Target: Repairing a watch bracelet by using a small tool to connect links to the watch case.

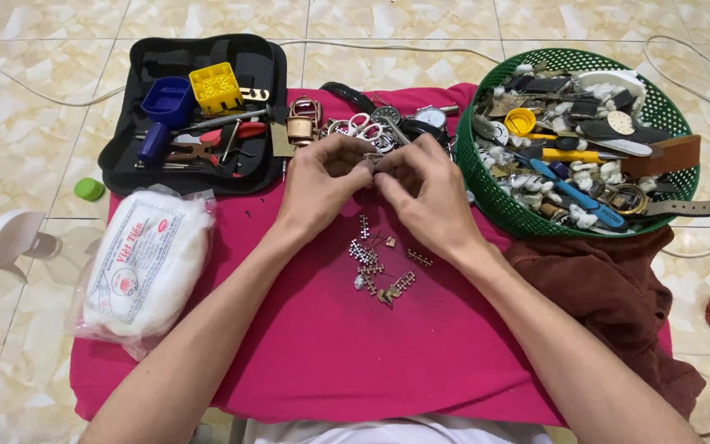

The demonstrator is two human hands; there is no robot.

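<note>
a magenta cloth (330, 345) covers the surface. on it lie a black tool case (195, 115), a green mesh basket (486, 189), a cotton wool bag (145, 267), loose watch-band links (375, 267) and a brown towel (618, 304).

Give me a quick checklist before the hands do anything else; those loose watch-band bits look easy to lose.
1. Small part pinched between left hand and right hand: cannot tell, the fingers hide it.
2. Loose band links gathered on the pink cloth: ok, clustered just below the hands.
3. Links away from the cloth's edge: ok.
4. Tool case open within reach: ok, at upper left.
5. Green basket clear of the hands: ok, to the right.
6. Cotton bag off the links: ok.
</note>
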